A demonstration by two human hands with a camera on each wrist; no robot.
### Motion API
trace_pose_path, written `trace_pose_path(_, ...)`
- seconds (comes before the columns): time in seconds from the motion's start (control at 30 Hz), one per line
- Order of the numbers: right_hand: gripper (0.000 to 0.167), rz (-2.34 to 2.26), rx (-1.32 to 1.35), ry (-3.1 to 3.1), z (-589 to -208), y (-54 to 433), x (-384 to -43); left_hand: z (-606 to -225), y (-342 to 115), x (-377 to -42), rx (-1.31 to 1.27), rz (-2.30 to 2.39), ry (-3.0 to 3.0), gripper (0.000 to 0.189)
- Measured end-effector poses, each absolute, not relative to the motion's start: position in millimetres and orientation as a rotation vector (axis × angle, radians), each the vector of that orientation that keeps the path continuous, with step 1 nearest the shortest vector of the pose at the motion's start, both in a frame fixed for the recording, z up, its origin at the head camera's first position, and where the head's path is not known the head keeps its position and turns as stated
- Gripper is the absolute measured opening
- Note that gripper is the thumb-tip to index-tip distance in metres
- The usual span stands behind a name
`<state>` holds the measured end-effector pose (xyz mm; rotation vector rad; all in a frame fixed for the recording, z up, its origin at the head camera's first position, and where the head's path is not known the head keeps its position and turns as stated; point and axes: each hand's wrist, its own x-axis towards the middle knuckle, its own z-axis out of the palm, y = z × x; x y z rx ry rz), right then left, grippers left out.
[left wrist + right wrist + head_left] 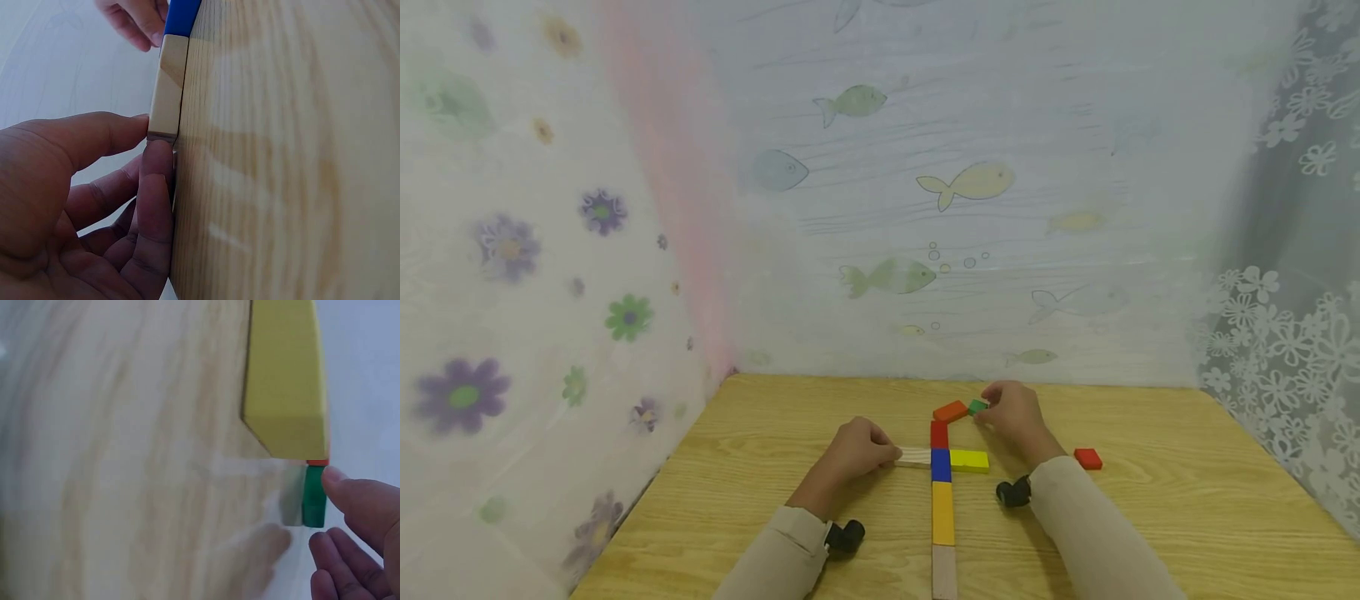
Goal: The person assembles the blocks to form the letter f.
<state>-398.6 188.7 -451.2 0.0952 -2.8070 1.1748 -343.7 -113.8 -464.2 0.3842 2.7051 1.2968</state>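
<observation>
In the head view my left hand (859,450) is at the outer end of a plain wooden block (915,456), which lies flat against the left side of a blue block (941,466). The left wrist view shows the thumb (128,132) and forefinger pinching that block's end. My right hand (1015,414) is beside a small green block (977,407) at the right end of an orange block (951,412). In the right wrist view the thumb (359,503) touches or nearly touches the green block, while the other fingertips stand apart from its end.
A red block (939,434) lies between the orange and blue ones. A yellow block (970,461) adjoins the blue one's right side. Below lie an amber block (943,513) and a pale wooden block (944,572). Another red block (1087,458) lies alone right on the wooden table (1187,517).
</observation>
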Motion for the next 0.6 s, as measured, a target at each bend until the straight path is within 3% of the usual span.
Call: trace_pose_path(0.6, 0.047, 0.914, 0.278, -2.843, -430, 211, -381, -464, -114, -343, 0.373, 1.286, 2.699, 0.016)
